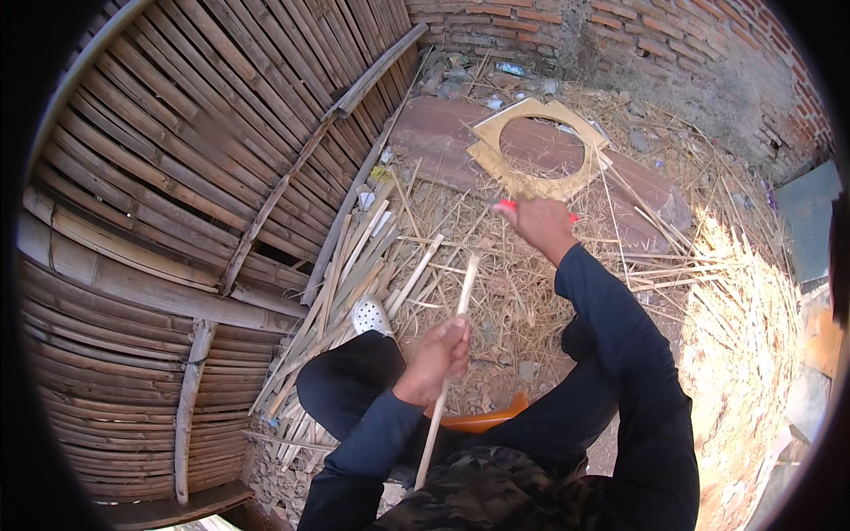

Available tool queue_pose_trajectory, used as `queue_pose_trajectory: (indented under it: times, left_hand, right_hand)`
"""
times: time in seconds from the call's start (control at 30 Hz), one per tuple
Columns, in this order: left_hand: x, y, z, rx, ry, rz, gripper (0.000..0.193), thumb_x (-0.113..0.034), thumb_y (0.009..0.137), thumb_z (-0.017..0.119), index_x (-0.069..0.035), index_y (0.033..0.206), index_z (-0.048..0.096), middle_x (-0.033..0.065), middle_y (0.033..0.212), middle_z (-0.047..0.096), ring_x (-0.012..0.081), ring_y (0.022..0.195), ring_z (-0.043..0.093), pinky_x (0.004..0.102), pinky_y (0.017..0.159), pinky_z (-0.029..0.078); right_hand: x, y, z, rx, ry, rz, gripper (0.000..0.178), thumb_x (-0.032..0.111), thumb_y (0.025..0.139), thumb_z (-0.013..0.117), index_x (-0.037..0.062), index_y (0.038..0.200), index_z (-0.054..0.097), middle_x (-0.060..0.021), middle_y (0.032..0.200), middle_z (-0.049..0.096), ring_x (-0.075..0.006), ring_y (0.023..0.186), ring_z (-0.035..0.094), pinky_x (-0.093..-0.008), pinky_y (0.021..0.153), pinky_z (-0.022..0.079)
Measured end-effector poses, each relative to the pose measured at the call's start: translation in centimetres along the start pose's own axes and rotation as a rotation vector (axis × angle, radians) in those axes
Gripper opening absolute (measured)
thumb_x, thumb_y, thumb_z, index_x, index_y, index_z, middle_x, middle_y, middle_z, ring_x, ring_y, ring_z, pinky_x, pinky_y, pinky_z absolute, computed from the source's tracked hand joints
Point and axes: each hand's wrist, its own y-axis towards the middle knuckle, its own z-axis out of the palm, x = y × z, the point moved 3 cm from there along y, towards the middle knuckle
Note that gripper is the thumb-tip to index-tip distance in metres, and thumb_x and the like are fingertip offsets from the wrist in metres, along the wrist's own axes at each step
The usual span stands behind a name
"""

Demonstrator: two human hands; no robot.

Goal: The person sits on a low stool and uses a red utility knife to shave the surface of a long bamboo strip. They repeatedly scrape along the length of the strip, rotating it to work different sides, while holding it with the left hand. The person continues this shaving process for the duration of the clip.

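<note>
My left hand (434, 363) is closed round a pale bamboo stick (467, 281). The stick slants from my lap up to a slightly frayed top end. My right hand (542, 226), farther away and to the right, grips a red-handled tool (506, 205). Red shows on both sides of the fist, and the rest of the tool is too hidden to tell its kind. The two hands are apart, and the tool does not touch the stick. Beneath them lies a litter of bamboo shavings (505, 305).
Split bamboo strips (341, 296) are piled at my left, beside a white clog (369, 315). A board with a round hole (496, 164) lies beyond my right hand on a brown panel (425, 133). A bamboo wall (159, 203) stands left, a brick wall (655, 44) behind. Something orange (487, 419) is beneath me.
</note>
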Motion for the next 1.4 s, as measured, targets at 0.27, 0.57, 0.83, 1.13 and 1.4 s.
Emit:
queue_pose_trajectory:
  times: [0.27,0.57,0.83,1.13,1.4]
  left_hand:
    - [2.2,-1.0,-2.1,0.042,-0.204,-0.087,0.024,-0.025,0.102,0.038,-0.012,0.084,0.045,-0.0046,0.057,0.031,0.0053,0.040,0.025,0.0215,0.038,0.023]
    - [-1.6,-1.1,0.2,0.071,-0.225,-0.017,0.023,-0.026,0.102,0.039,-0.012,0.084,0.045,-0.0053,0.057,0.029,0.0053,0.040,0.024,0.0219,0.039,0.023]
    - [-1.4,-0.9,0.6,-0.021,-0.132,0.048,0.022,-0.027,0.101,0.041,-0.012,0.085,0.045,-0.0057,0.059,0.030,0.0036,0.041,0.024,0.0200,0.039,0.022]
    - [2.9,-2.5,0.3,-0.032,-0.059,-0.126,0.022,-0.024,0.102,0.040,-0.012,0.084,0.044,-0.0052,0.059,0.031,0.0046,0.041,0.025,0.0209,0.039,0.023]
    - [1.3,-2.4,-3.1,-0.121,-0.117,0.009,0.025,-0.025,0.102,0.040,-0.011,0.082,0.046,-0.0051,0.058,0.030,0.0042,0.040,0.024,0.0205,0.038,0.023]
  right_hand:
    - [-5.5,0.3,-2.2,0.068,0.357,0.135,0.065,0.061,0.092,0.038,0.0032,0.074,0.062,-0.0199,0.059,0.060,-0.0380,0.059,0.062,-0.0472,0.053,0.046]
    - [5.8,-6.5,-6.8,0.033,0.366,-0.495,0.055,0.060,0.084,0.054,0.0066,0.074,0.055,-0.0113,0.060,0.059,-0.0304,0.055,0.061,-0.0401,0.048,0.045]
    - [5.5,-4.7,-4.4,-0.157,0.254,-0.410,0.060,0.065,0.084,0.050,0.0075,0.067,0.054,-0.0077,0.049,0.055,-0.0241,0.042,0.057,-0.0359,0.039,0.042]
    - [-11.1,0.6,5.5,0.199,-0.174,0.447,0.061,0.051,0.099,0.032,0.0076,0.075,0.068,-0.0110,0.062,0.065,-0.0277,0.057,0.065,-0.0385,0.052,0.051]
    - [-2.9,-0.6,0.1,0.186,0.261,0.001,0.064,0.061,0.093,0.039,0.0038,0.080,0.065,-0.0180,0.061,0.061,-0.0347,0.056,0.062,-0.0482,0.060,0.048]
